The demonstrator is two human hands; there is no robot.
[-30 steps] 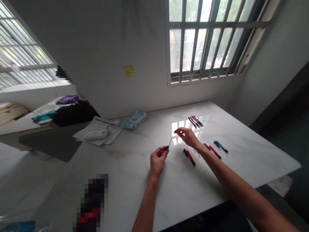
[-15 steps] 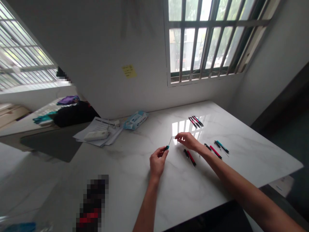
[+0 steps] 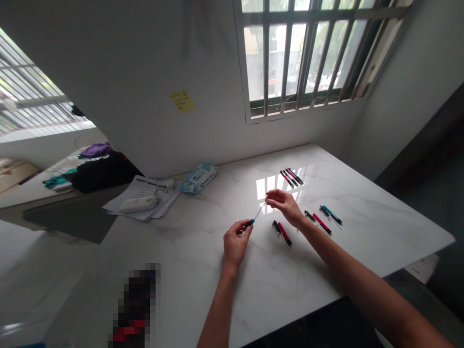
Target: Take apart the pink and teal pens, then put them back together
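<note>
grip of left hand (image 3: 235,244) pinches pen part (image 3: 250,223); right hand (image 3: 285,207) at tip of thin rod (image 3: 258,212), hold unclear.

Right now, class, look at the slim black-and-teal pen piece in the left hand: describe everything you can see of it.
The slim black-and-teal pen piece is pinched in the left hand, which hides part of it. Its dark body, plastic by its look, ends in a teal band. From there a thin greyish rod slants away over the white marbled table towards the right hand. Whether its tip meets that hand is too small to tell.
</note>
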